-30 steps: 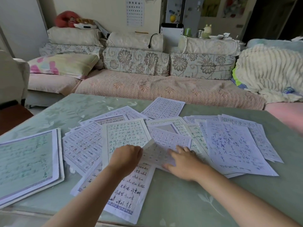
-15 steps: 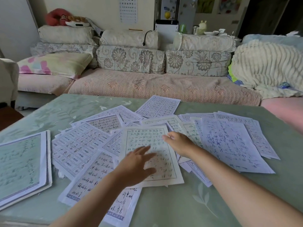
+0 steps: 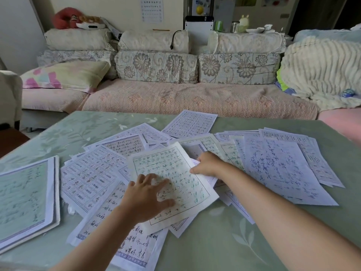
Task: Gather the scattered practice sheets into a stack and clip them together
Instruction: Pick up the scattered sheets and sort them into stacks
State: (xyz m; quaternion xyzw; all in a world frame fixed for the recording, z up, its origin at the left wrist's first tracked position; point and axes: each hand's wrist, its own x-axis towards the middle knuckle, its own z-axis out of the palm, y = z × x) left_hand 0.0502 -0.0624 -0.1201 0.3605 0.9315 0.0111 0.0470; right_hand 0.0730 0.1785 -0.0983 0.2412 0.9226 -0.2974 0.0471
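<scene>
Practice sheets (image 3: pixel 91 178) lay scattered and overlapping across the table (image 3: pixel 224 241), and one green-gridded sheet (image 3: pixel 172 169) sat on top of the pile. The left hand (image 3: pixel 148 196) rested flat on that sheet's near half, fingers straight and spread wide. The right hand (image 3: pixel 209 163) was at that sheet's right edge, thumb on the paper and fingers curled, pinching it. Left of that sheet lay a separate squared-up stack (image 3: pixel 25 194); right of it, blue-handwritten sheets (image 3: pixel 277 169) fanned out.
</scene>
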